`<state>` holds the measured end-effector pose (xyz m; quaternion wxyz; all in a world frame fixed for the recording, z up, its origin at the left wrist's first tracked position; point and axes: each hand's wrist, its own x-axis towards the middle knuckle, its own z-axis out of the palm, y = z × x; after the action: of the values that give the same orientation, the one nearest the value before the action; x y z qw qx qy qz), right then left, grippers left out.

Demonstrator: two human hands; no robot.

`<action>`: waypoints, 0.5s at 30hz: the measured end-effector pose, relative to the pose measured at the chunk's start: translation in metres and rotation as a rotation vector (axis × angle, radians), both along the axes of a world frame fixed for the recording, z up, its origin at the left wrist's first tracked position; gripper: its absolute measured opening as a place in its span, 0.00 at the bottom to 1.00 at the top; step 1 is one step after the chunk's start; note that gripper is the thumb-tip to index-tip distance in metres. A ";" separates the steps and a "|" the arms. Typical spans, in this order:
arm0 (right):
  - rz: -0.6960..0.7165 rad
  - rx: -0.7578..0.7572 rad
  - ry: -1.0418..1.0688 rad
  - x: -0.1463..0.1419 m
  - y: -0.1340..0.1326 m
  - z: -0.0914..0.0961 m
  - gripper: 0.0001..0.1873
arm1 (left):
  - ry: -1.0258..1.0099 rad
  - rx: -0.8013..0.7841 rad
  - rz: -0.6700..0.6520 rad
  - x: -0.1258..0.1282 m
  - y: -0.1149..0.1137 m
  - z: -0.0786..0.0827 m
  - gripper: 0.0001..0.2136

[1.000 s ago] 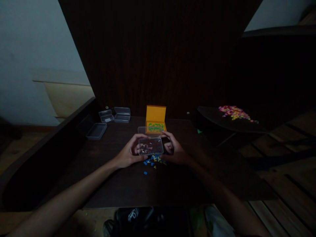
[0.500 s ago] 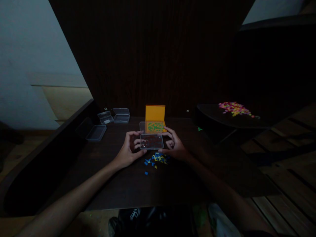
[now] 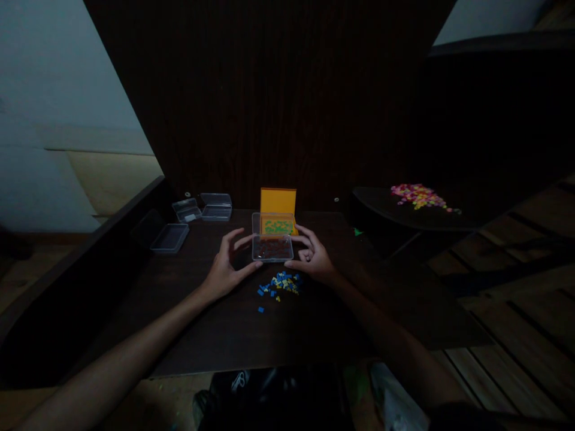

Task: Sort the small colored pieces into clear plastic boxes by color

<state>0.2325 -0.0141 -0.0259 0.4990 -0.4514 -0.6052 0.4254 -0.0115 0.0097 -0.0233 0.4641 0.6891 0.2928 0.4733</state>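
A clear plastic box [image 3: 272, 256] with dark reddish-brown pieces in it stands between my hands, its see-through lid [image 3: 256, 224] raised at the back. My left hand [image 3: 226, 267] has thumb and a finger at the box's left corners, the index finger lifted away. At the right end, my right hand [image 3: 315, 258] grips the box with its thumb at the front corner and fingers along the side. Right behind stands an open yellow box [image 3: 278, 200]; green pieces [image 3: 277, 227] show through the clear lid. Small blue and yellow pieces [image 3: 284, 283] lie loose in front.
To the left on the dark table [image 3: 202, 341] sit open clear boxes: one nearer [image 3: 169, 238], a small one [image 3: 187, 211] and another [image 3: 217, 208] behind. A heap of pink and yellow pieces [image 3: 420, 196] lies on a ledge at right. A dark panel [image 3: 278, 108] rises behind.
The clear box with brown pieces has shifted slightly away from me, closer to the yellow box. My left hand's index finger has lifted off and its fingers have spread. The view has shifted slightly.
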 end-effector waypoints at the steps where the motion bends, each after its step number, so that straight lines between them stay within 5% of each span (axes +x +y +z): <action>1: 0.006 0.001 -0.003 0.001 0.001 -0.001 0.50 | 0.007 0.001 0.004 0.000 0.000 0.000 0.35; 15: 0.035 -0.021 0.031 0.000 -0.001 -0.003 0.44 | 0.026 0.037 0.018 -0.001 -0.005 -0.001 0.36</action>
<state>0.2321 -0.0151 -0.0289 0.4960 -0.4394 -0.6008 0.4472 -0.0122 0.0044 -0.0239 0.4433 0.7010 0.2961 0.4737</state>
